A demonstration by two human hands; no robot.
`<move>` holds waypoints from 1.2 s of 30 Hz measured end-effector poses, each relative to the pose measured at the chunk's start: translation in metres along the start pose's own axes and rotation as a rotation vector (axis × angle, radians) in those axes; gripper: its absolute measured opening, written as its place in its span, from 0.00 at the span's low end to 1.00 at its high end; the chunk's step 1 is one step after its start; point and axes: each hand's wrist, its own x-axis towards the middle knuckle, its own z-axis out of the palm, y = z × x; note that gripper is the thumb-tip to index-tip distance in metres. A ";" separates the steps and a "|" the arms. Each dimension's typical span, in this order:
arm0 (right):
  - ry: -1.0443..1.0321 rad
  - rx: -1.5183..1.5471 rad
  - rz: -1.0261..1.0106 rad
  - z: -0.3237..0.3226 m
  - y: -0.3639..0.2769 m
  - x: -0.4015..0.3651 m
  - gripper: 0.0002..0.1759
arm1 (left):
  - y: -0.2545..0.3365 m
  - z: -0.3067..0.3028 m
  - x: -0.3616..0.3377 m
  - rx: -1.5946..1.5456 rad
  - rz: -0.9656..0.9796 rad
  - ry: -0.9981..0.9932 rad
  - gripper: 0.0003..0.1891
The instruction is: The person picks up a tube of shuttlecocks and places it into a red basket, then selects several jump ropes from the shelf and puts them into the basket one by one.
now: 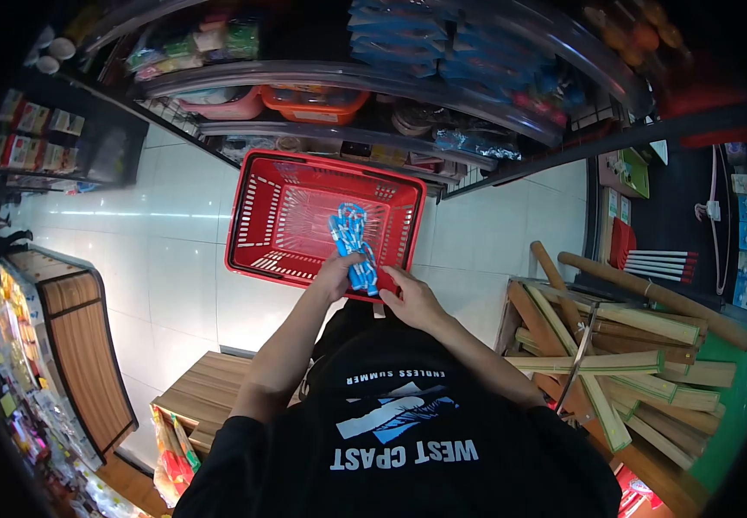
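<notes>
A bundle of blue-and-white packaged items [352, 242] is over the near right part of a red shopping basket [248, 211]. My left hand [336, 274] is closed round the bundle's lower left side. Close to the bundle's lower right end is my right hand [410, 298], its fingers apart and holding nothing. The basket's inside shows slotted walls and a patterned bottom, with no other item visible in it. What exactly the blue items are is too small to tell.
Shelves with an orange basin [315, 105] and a pink basin [222, 104] stand ahead. Rolled mats [633, 363] fill a rack at the right. A wooden box [201, 388] and a wood-panelled display [88, 345] are at the left. Pale tiles [179, 259] cover the floor.
</notes>
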 end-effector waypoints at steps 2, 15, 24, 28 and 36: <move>0.038 0.009 0.037 -0.010 0.008 -0.004 0.28 | -0.005 -0.021 0.021 0.122 0.003 0.033 0.14; 0.101 0.018 0.452 -0.073 0.067 -0.034 0.18 | -0.046 -0.063 0.140 0.276 -0.164 0.202 0.11; 0.019 0.006 0.496 -0.064 0.104 -0.066 0.17 | -0.101 -0.105 0.203 0.735 -0.170 0.317 0.19; -0.023 -0.050 0.468 -0.070 0.104 -0.063 0.16 | -0.084 -0.095 0.184 1.260 -0.177 0.562 0.41; 0.015 -0.060 0.525 -0.088 0.097 -0.057 0.14 | -0.089 -0.106 0.182 1.348 -0.058 0.595 0.37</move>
